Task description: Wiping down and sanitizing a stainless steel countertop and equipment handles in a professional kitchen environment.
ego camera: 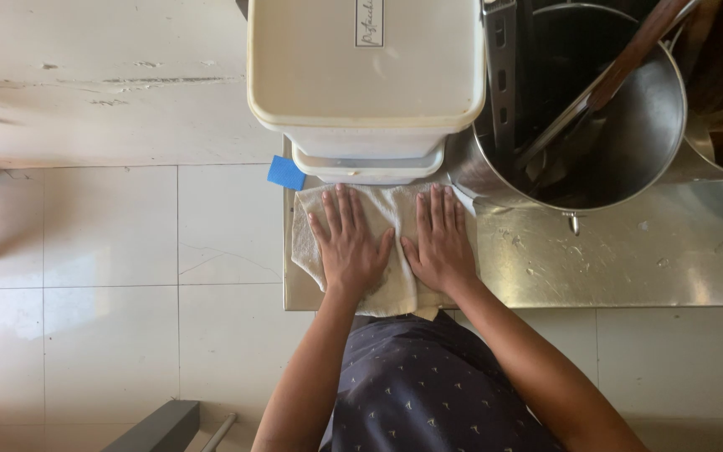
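Note:
A white cloth [391, 205] lies spread at the left end of a steel counter [612, 259]. My left hand [346, 244] and my right hand [441, 243] both press flat on it, side by side, fingers stretched out toward the far edge. Neither hand grips anything. The cloth's near edge hangs slightly over the counter's front, above my dark patterned garment [428, 385].
Two stacked cream plastic tubs [366, 75] stand just beyond the cloth, a blue tag [285, 172] at their left corner. A large steel pot [604, 109] holding a long-handled utensil sits to the right. Pale floor tiles [110, 276] spread left; a grey bar [161, 428] shows bottom left.

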